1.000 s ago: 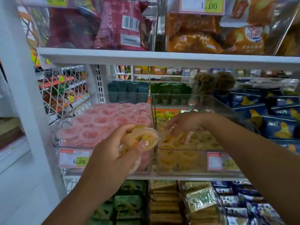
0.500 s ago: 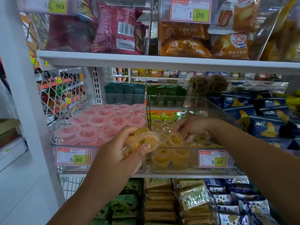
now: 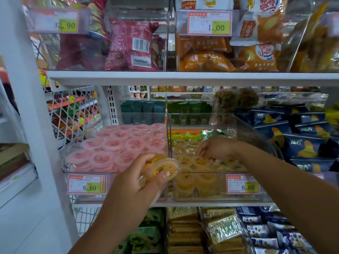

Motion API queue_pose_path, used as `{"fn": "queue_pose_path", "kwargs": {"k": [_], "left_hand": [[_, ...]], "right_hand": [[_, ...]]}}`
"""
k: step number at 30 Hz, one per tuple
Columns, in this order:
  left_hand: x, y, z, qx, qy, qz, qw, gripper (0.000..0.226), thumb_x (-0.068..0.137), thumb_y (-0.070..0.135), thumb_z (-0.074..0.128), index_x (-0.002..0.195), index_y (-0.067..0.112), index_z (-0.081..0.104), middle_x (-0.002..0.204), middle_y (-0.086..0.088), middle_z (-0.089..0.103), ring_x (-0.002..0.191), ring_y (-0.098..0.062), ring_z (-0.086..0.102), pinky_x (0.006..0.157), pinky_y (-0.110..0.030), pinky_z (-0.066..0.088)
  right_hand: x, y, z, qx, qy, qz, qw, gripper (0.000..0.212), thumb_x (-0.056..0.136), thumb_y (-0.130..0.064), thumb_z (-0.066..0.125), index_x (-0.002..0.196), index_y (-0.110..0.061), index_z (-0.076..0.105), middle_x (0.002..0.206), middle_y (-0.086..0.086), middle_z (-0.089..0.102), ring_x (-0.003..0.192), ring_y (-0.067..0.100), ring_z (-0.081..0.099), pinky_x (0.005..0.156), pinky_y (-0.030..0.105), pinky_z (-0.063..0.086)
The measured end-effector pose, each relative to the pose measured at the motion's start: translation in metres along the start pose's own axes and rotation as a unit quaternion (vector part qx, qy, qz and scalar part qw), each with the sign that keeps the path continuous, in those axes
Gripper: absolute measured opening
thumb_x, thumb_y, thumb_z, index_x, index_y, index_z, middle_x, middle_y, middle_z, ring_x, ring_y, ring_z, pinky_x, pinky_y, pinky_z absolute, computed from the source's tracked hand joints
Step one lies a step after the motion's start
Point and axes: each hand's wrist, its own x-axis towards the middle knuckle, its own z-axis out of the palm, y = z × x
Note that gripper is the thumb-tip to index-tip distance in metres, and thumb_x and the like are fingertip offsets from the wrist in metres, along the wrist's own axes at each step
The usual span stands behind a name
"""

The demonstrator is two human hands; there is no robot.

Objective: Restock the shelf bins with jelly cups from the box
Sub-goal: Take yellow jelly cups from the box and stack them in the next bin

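White shop shelf (image 3: 183, 78), clear bins (image 3: 216, 197), snack packets (image 3: 207, 61)

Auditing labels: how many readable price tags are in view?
4: the 32.90 tag top left, the 1.00 tag top middle, the left 6.60 tag by the pink jelly cups, the right 6.60 tag by the yellow jelly cups. Others may be blurred at the right edge.

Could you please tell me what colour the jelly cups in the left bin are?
The jelly cups are pink; the head view shows them best.
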Motion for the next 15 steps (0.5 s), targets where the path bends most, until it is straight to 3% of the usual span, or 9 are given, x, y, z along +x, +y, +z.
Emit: {"fn": "queue_pose_path", "kwargs": {"k": [3,6,9,11,13,15], "left_hand": [[0.0,0.0,0.001,0.009,0.004,0.004,1.0,0.027,0.076,0.053,0.057,0.102,0.045,0.058,0.094,0.039,0.062,0.087,0.015,0.059,0.064,-0.002,0.042],[0.0,0.001,0.005,0.022,0.003,-0.001,1.0,0.025,0.082,0.05,0.06,0.105,0.044,0.058,0.095,0.037,0.062,0.087,0.013,0.06,0.063,-0.007,0.043],[0.001,0.002,0.009,0.035,-0.001,-0.004,0.999,0.024,0.083,0.05,0.061,0.106,0.045,0.057,0.096,0.037,0.062,0.087,0.012,0.06,0.065,-0.01,0.042],[0.002,0.003,0.012,0.047,-0.006,-0.002,0.999,0.025,0.082,0.053,0.058,0.106,0.045,0.057,0.097,0.037,0.061,0.087,0.013,0.059,0.063,-0.008,0.042],[0.003,0.005,0.016,0.048,-0.014,-0.002,0.999,0.03,0.08,0.056,0.057,0.108,0.045,0.057,0.098,0.037,0.061,0.088,0.014,0.059,0.063,-0.008,0.042],[0.006,0.007,0.021,0.049,-0.022,-0.005,0.999,0.03,0.082,0.055,0.057,0.11,0.044,0.057,0.098,0.036,0.062,0.088,0.016,0.058,0.064,-0.007,0.041]], "right_hand": [[-0.003,-0.003,0.002,0.025,-0.016,-0.023,0.999,0.032,0.092,-0.036,0.061,0.124,-0.034,0.062,0.112,-0.013,0.057,0.09,0.008,0.059,0.066,0.017,0.05],[0.0,-0.004,0.009,0.022,-0.023,-0.043,0.999,0.038,0.087,-0.047,0.064,0.124,-0.04,0.061,0.136,-0.012,0.05,0.107,0.009,0.054,0.069,0.017,0.049],[0.001,-0.004,0.012,0.014,-0.031,-0.049,0.998,0.038,0.087,-0.048,0.064,0.124,-0.04,0.061,0.14,-0.007,0.051,0.112,0.011,0.054,0.073,0.019,0.048],[-0.001,-0.003,0.009,-0.014,-0.037,-0.05,0.998,0.041,0.089,-0.051,0.059,0.129,-0.041,0.056,0.143,-0.006,0.048,0.12,0.015,0.051,0.086,0.024,0.047],[-0.008,-0.003,0.001,-0.04,0.011,-0.067,0.997,0.047,0.091,-0.055,0.053,0.136,-0.039,0.049,0.143,-0.005,0.048,0.123,0.016,0.05,0.098,0.027,0.041],[-0.025,-0.007,-0.012,0.039,0.06,-0.098,0.993,0.051,0.088,-0.058,0.051,0.133,-0.035,0.051,0.134,-0.006,0.056,0.116,0.013,0.056,0.099,0.029,0.043]]}}
